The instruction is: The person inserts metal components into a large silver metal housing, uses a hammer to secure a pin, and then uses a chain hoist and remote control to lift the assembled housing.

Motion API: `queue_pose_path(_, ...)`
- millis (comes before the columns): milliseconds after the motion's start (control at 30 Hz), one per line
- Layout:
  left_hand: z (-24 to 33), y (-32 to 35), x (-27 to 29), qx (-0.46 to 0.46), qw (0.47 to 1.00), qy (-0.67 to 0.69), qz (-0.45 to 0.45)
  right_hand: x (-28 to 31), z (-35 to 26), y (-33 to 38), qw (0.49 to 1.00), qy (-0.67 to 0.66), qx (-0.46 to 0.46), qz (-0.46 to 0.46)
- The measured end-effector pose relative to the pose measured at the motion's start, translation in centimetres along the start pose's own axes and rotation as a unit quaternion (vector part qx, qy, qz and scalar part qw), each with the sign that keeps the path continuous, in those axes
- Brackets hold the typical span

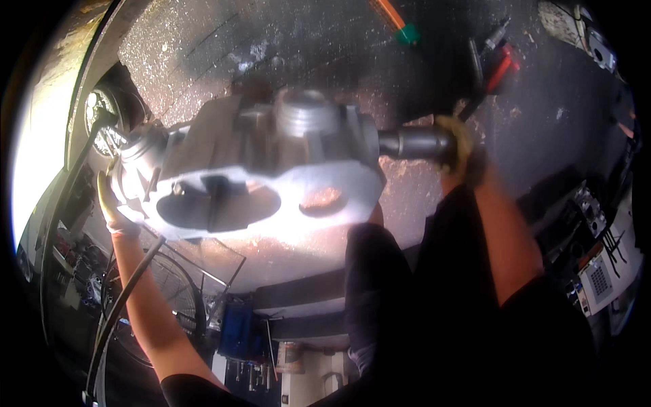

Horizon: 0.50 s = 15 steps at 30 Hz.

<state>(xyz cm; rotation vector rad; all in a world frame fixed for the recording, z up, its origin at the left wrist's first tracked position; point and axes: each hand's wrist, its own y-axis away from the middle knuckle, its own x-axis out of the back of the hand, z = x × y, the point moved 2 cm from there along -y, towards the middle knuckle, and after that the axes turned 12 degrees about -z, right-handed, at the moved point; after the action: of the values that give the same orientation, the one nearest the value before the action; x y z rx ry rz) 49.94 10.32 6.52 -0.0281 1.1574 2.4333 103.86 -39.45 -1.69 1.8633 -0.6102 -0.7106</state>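
A large grey metal housing [271, 146], like a gearbox casing, fills the middle of the head view, blurred by motion. Two rounded openings show in its bright flat face, and a ribbed round neck [305, 115] rises from its top. My left hand [116, 210], in a pale glove, is at the left end, gripping it there; most of its fingers are hidden behind the metal. From the right side sticks out a dark shaft [410, 143]. My right hand [462, 150], in a yellowish glove, is wrapped round the shaft's outer end.
An orange tool with a green end [407, 34] and a red-handled tool [502, 68] lie on the dark surface beyond. A black cable [122, 298] runs down the left. Below stand a bicycle wheel [193, 288] and a blue box [237, 325]. Rightward is a pale machine [600, 281].
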Motion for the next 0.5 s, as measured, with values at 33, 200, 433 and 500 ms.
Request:
queue_pose_path(33, -1.1, 0.0, -1.2, -0.021, 0.998, 0.01, 0.058, 0.5, 0.4, -1.1, 0.998, -0.024, -0.056, 0.012)
queue_pose_path(200, 0.6, -1.6, 1.7, -0.048, 0.999, -0.014, 0.005, 1.7, -0.2, -1.1, 0.989, -0.094, -0.085, -0.076)
queue_pose_path(433, -0.6, -0.6, 7.7, -0.171, 0.924, -0.274, 0.205, 1.4, -5.5, 8.0, 0.956, 0.209, 0.167, -0.123)
queue_pose_path(500, -4.5, -1.3, 3.2, -0.157, 0.985, -0.064, 0.017, 5.9, -3.7, 4.5, 0.783, 0.486, 0.387, -0.033)
